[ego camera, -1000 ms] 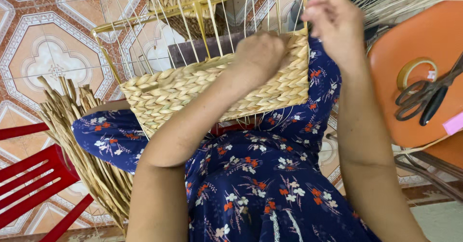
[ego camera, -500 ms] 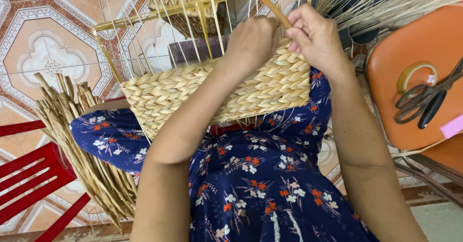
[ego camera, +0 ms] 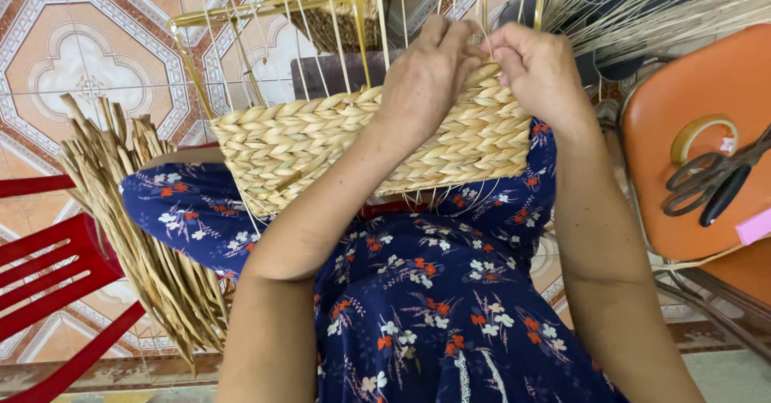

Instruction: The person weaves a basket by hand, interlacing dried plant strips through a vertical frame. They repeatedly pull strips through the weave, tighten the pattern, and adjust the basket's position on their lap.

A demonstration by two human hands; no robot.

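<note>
Both hands have dropped to the woven basket's (ego camera: 361, 150) top edge: left hand (ego camera: 426, 73) presses the weave, right hand (ego camera: 538, 69) pinches a thin strand (ego camera: 484, 45), tightening the row.

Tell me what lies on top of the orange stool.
On the orange stool lie a roll of tape, dark-handled scissors and a pink object at the frame edge. The scissors overlap the tape; what is beneath them is covered.

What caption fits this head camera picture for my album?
Both hands, left hand and right hand, press together at the top edge of a woven straw basket on the lap.
</note>
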